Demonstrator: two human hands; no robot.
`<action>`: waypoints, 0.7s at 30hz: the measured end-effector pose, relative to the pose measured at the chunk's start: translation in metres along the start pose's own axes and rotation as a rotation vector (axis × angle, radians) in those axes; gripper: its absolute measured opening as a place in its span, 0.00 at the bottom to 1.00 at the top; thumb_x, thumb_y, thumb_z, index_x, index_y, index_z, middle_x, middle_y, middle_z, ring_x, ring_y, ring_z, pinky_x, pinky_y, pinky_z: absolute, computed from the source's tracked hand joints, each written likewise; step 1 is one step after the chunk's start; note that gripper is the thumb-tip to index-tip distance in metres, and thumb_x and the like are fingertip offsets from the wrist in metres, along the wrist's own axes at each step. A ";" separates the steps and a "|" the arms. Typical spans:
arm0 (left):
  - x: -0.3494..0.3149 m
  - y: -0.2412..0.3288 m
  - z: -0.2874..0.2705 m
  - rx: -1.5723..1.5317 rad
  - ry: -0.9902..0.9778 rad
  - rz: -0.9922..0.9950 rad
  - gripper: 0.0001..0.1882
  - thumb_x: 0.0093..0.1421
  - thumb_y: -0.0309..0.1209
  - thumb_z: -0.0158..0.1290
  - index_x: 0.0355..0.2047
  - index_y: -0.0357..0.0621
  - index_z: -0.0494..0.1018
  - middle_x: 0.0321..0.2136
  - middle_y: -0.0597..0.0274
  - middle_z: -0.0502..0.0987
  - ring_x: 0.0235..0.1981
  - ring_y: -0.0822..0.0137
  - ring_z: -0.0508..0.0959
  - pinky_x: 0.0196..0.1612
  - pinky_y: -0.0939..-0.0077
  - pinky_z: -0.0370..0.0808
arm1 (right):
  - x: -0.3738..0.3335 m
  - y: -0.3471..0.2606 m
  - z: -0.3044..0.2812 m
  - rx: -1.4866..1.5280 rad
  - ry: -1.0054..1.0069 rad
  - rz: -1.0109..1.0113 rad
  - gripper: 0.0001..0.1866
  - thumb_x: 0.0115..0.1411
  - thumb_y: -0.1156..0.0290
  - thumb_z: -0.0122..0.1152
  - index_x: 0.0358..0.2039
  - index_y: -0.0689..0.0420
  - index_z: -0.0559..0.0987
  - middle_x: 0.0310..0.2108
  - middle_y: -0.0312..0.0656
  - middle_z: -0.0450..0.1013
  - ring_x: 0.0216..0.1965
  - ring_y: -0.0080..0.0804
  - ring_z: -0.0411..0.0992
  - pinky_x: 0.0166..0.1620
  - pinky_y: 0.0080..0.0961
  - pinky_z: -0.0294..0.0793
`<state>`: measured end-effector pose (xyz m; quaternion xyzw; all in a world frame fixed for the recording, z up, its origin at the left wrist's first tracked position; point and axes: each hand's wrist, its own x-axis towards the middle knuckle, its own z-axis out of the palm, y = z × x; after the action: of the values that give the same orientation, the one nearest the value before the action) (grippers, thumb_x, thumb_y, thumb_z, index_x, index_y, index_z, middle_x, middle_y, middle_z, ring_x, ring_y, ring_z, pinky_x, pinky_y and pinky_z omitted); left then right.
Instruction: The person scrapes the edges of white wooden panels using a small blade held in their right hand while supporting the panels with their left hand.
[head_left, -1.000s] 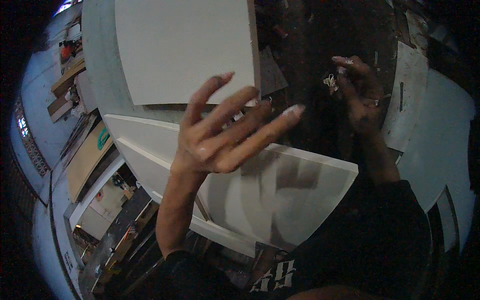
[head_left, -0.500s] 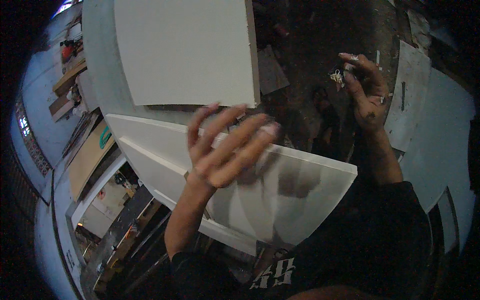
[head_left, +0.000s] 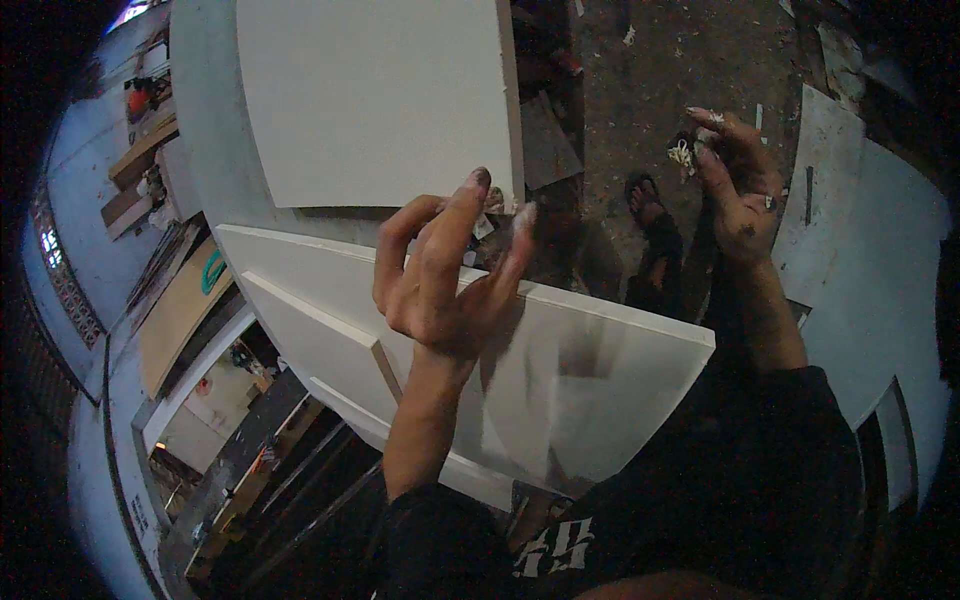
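My left hand (head_left: 440,275) is at the near right corner of a thick white board (head_left: 380,110). Its fingers are bent and apart, with the fingertips around the corner; whether they touch it I cannot tell. Below that hand stands a second white panel (head_left: 600,345) on edge, tilted, its top edge under my wrist. Off to the right, my right hand (head_left: 745,195) is raised in a pinch. Between its thumb and fingers is a small dark piece with a tuft of pale curled strips (head_left: 682,155). White residue clings to its fingers.
A pale work surface (head_left: 205,130) carries the board. More white panels (head_left: 320,330) lean behind the tilted one. My sandalled foot (head_left: 648,198) stands on a brown floor (head_left: 640,90) strewn with scraps. At the right lies a large pale sheet (head_left: 860,270); wood offcuts (head_left: 140,160) lie far left.
My left hand has moved slightly right and up to the board's corner, its fingers bending from a spread pose. My right hand has barely moved and keeps its pinch.
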<state>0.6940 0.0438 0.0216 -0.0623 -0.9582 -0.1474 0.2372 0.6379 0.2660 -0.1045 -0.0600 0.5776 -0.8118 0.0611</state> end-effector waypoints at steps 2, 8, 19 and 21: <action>0.002 0.005 0.001 0.008 0.015 -0.024 0.25 0.41 0.24 0.69 0.42 0.39 0.76 0.26 0.60 0.82 0.26 0.65 0.79 0.37 0.74 0.73 | 0.001 -0.002 -0.001 0.010 0.009 0.006 0.16 0.61 0.81 0.55 0.49 0.59 0.73 0.50 0.44 0.73 0.50 0.29 0.70 0.55 0.26 0.67; 0.002 0.021 -0.001 -0.003 -0.044 -0.118 0.23 0.41 0.19 0.68 0.41 0.37 0.77 0.36 0.56 0.82 0.36 0.65 0.79 0.44 0.72 0.77 | 0.000 -0.002 0.000 0.024 0.018 0.012 0.15 0.60 0.81 0.55 0.49 0.59 0.73 0.50 0.45 0.73 0.50 0.30 0.70 0.54 0.26 0.67; -0.005 0.024 -0.001 -0.337 0.168 -0.436 0.23 0.55 0.20 0.56 0.52 0.35 0.67 0.37 0.53 0.77 0.34 0.67 0.78 0.40 0.74 0.74 | 0.004 -0.019 0.004 -0.039 0.029 0.119 0.13 0.62 0.80 0.53 0.48 0.59 0.74 0.47 0.41 0.75 0.44 0.24 0.71 0.48 0.22 0.70; -0.011 0.026 -0.005 -0.580 0.264 -0.474 0.25 0.56 0.20 0.55 0.55 0.35 0.63 0.38 0.51 0.76 0.35 0.66 0.77 0.40 0.72 0.74 | 0.010 -0.022 0.006 -0.130 -0.012 0.068 0.13 0.63 0.79 0.52 0.49 0.59 0.74 0.48 0.40 0.74 0.42 0.22 0.71 0.45 0.20 0.71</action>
<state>0.7110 0.0666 0.0277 0.1158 -0.8258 -0.4694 0.2903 0.6288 0.2660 -0.0812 -0.0490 0.6304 -0.7697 0.0883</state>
